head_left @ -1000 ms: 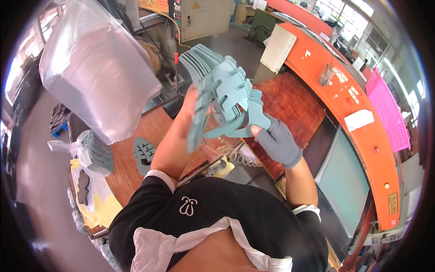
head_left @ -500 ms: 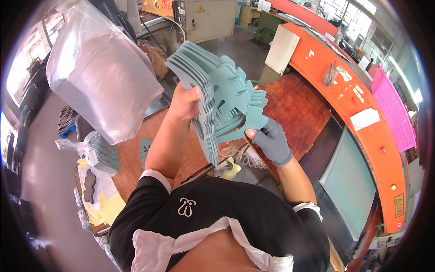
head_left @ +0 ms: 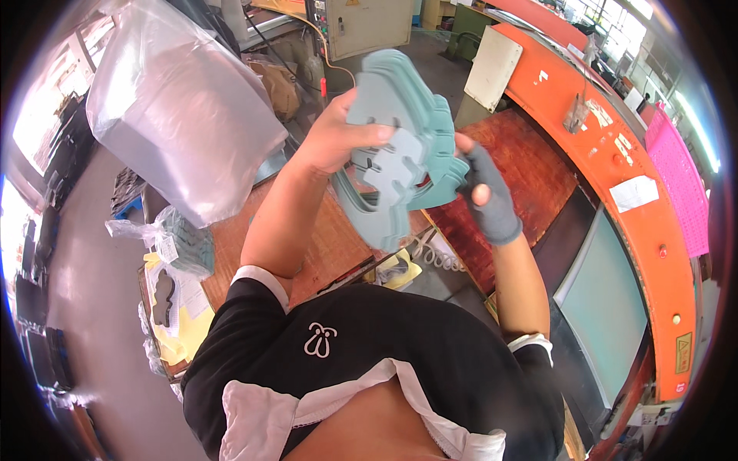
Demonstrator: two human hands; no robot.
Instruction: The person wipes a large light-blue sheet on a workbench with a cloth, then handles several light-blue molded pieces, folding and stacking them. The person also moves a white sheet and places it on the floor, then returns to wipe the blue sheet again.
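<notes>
A stack of teal, die-cut flat pieces (head_left: 438,138) with wavy edges and slots is held up in front of my chest, tilted; they look like foam sheets. My bare left hand (head_left: 338,138) grips its left side, thumb across the face of the front piece. My right hand (head_left: 492,203), in a grey glove with bare fingertips, is at the stack's right edge. Its fingers are stretched out and its thumb stands away from the pieces. Whether the fingertips touch the edge is hard to make out.
A wooden board (head_left: 300,253) lies below my hands, with a reddish-brown worn board (head_left: 523,192) to the right. An orange machine (head_left: 569,131) curves along the right side, near a pink basket (head_left: 676,180). A large clear plastic bag (head_left: 184,115) and bagged teal pieces (head_left: 188,242) are at left.
The stack has turned so that its front face shows more, and its fanned pieces sit closer together. My right thumb has come off the lower right piece, and that hand has moved up and right.
</notes>
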